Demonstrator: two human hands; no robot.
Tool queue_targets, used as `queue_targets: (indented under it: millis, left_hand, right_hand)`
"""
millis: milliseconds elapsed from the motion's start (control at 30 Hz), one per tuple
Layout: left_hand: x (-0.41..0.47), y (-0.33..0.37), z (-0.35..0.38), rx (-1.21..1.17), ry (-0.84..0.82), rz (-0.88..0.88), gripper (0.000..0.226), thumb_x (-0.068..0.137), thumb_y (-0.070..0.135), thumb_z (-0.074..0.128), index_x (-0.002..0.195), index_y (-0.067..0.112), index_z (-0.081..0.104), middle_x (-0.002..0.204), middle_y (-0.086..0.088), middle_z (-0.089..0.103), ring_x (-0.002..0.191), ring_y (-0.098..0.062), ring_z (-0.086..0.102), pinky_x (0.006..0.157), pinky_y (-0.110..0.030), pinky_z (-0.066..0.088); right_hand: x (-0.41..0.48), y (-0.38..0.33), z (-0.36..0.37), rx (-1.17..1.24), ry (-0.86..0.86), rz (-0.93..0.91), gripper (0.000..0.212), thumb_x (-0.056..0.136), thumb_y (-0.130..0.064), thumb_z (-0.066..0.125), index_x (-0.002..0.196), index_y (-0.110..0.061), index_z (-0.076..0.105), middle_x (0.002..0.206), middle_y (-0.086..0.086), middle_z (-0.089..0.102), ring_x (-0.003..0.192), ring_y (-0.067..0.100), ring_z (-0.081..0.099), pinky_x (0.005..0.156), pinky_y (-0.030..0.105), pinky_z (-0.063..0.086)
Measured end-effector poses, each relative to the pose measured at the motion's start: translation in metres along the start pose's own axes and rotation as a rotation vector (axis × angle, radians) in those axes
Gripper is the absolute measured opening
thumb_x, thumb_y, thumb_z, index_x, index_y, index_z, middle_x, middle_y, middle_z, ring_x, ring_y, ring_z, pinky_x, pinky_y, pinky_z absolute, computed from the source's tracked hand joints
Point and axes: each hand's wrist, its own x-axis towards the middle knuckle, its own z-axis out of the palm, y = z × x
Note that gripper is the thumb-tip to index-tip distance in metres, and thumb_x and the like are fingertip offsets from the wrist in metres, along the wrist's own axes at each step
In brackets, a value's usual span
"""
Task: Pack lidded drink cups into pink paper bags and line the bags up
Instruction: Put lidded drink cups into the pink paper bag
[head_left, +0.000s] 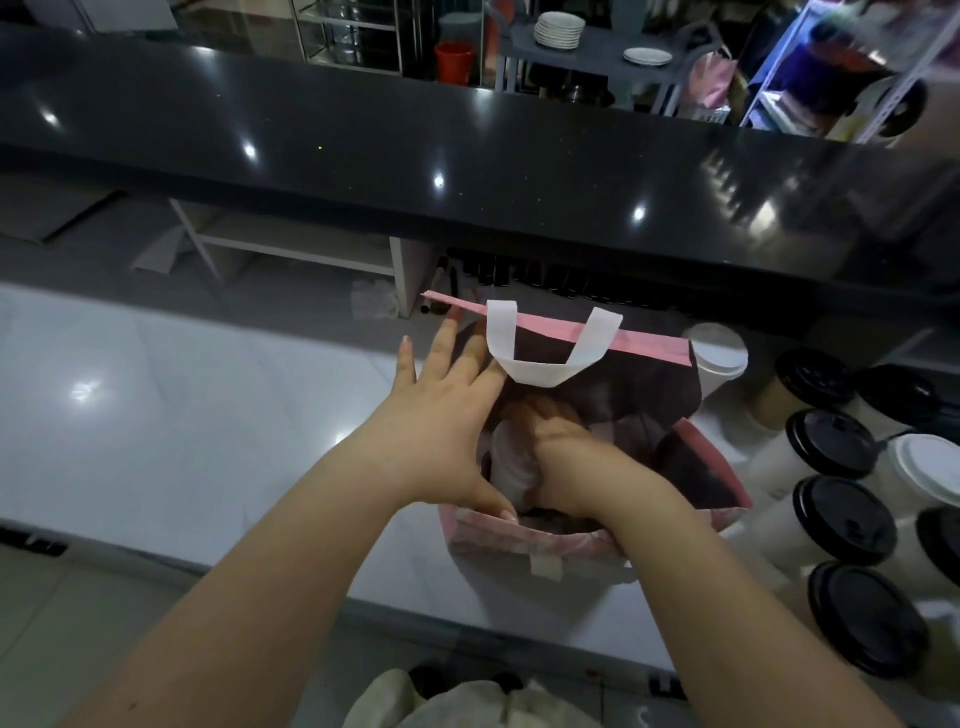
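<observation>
Item 1, nearest: waiting cups (844, 519), lidded in black and white, crowded on the right of the table (208, 415), just beside the bag and within easy reach for later loads. Item 2: pink paper bag (540, 545), upright on the table, mouth open, near wall creased and slightly slumped. Item 3: left hand (441, 431), fingers (447, 338) spread and straight along the bag's left wall, thumb on the near rim, bracing the mouth open and gripping nothing. Item 4: right hand (566, 452), sunk inside the bag, its fingers curled round a pale cup (511, 457), as far as the dim interior shows. The cup sits low in the left part of the bag; whether it touches the bottom cannot be told. Handling note, as judgement: lower the cup straight and level to keep the lid from popping or spilling, seat it flat in a corner, and release only once it stands by itself. The left hand should keep the wall pushed out, because soft paper may fold inward and catch the lid. Item 5: white handle (545, 371), drooping over the far rim into the mouth, and best kept clear of the withdrawing wrist. Item 6, farthest: black bar top (467, 171), with stacked plates (560, 30) beyond.
</observation>
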Motion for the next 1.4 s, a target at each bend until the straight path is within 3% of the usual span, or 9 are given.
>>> queue_targets:
  millis: [100, 233, 367, 500, 733, 900, 1133, 1233, 1400]
  left_hand:
    - [0.002, -0.003, 0.005, 0.014, -0.017, -0.023, 0.14, 0.048, 0.081, 0.072, 0.148, 0.038, -0.016, 0.16, 0.009, -0.017, 0.142, -0.028, -0.034, 0.114, -0.066, -0.004]
    - [0.005, -0.004, 0.008, 0.001, -0.011, -0.015, 0.139, 0.047, 0.083, 0.07, 0.15, 0.034, -0.011, 0.161, 0.01, -0.013, 0.142, -0.028, -0.035, 0.115, -0.066, -0.003]
    - [0.013, -0.005, 0.007, -0.036, 0.013, 0.004, 0.136, 0.051, 0.076, 0.075, 0.151, 0.036, -0.008, 0.161, 0.011, -0.012, 0.143, -0.025, -0.033, 0.117, -0.061, -0.004]
    - [0.033, -0.016, -0.003, -0.034, 0.035, 0.018, 0.134, 0.053, 0.075, 0.076, 0.153, 0.033, -0.003, 0.163, 0.006, -0.008, 0.144, -0.027, -0.031, 0.118, -0.054, -0.007]
    - [0.046, -0.032, -0.002, -0.009, 0.02, 0.035, 0.132, 0.055, 0.075, 0.074, 0.153, 0.035, -0.005, 0.163, 0.005, -0.014, 0.14, -0.024, -0.038, 0.117, -0.054, -0.012]
    - [0.039, -0.03, 0.007, 0.044, 0.029, 0.052, 0.132, 0.053, 0.076, 0.074, 0.152, 0.036, -0.004, 0.162, 0.007, -0.016, 0.139, -0.026, -0.039, 0.115, -0.054, -0.013]
    - [0.038, -0.026, 0.007, 0.046, 0.031, 0.052, 0.128, 0.056, 0.078, 0.071, 0.154, 0.033, 0.003, 0.163, 0.005, -0.015, 0.141, -0.027, -0.037, 0.117, -0.058, -0.006]
    - [0.038, -0.025, 0.005, 0.02, 0.068, 0.057, 0.118, 0.064, 0.075, 0.068, 0.154, 0.031, 0.005, 0.164, 0.005, -0.009, 0.145, -0.027, -0.028, 0.119, -0.057, -0.003]
    - [0.034, -0.03, -0.009, -0.006, 0.236, 0.022, 0.083, 0.082, 0.064, 0.056, 0.151, 0.03, 0.026, 0.157, 0.004, 0.029, 0.148, -0.025, 0.013, 0.117, -0.049, 0.019]
  right_hand:
    - [-0.004, 0.002, 0.015, -0.048, 0.05, -0.043, 0.092, 0.078, -0.023, 0.074, 0.149, -0.026, 0.015, 0.152, 0.0, 0.013, 0.141, 0.027, 0.014, 0.115, 0.038, 0.025]
    - [-0.006, 0.004, 0.022, -0.114, 0.038, -0.088, 0.094, 0.086, -0.042, 0.066, 0.153, -0.031, 0.001, 0.161, -0.006, -0.012, 0.147, 0.028, -0.01, 0.121, 0.046, 0.001]
    - [0.002, 0.002, 0.021, -0.163, 0.102, -0.085, 0.085, 0.086, -0.047, 0.063, 0.151, -0.027, 0.012, 0.157, 0.004, 0.009, 0.138, 0.035, 0.017, 0.113, 0.045, 0.026]
    - [0.021, 0.0, 0.01, -0.249, 0.191, -0.023, 0.08, 0.087, -0.048, 0.059, 0.151, -0.024, 0.016, 0.152, 0.008, 0.017, 0.132, 0.036, 0.025, 0.106, 0.046, 0.031]
    - [0.04, -0.001, 0.009, -0.29, 0.139, -0.041, 0.079, 0.09, -0.056, 0.05, 0.152, -0.031, 0.009, 0.158, 0.007, 0.008, 0.14, 0.037, 0.013, 0.114, 0.054, 0.018]
    - [0.045, 0.003, 0.016, -0.275, 0.045, -0.045, 0.088, 0.09, -0.064, 0.041, 0.152, -0.033, -0.012, 0.16, 0.001, -0.023, 0.145, 0.034, -0.023, 0.116, 0.06, -0.005]
    - [0.046, 0.006, 0.017, -0.278, 0.006, -0.035, 0.093, 0.089, -0.065, 0.045, 0.15, -0.035, -0.02, 0.156, -0.001, -0.034, 0.142, 0.034, -0.032, 0.114, 0.061, -0.01]
    - [0.046, 0.007, -0.004, -0.133, -0.047, -0.034, 0.096, 0.087, -0.058, 0.055, 0.151, -0.037, -0.013, 0.159, -0.006, -0.027, 0.145, 0.029, -0.025, 0.117, 0.054, -0.008]
    - [0.028, 0.004, -0.044, 0.037, 0.155, 0.015, 0.079, 0.084, -0.055, 0.06, 0.15, -0.039, 0.019, 0.155, 0.002, 0.03, 0.139, 0.03, 0.03, 0.11, 0.047, 0.029]
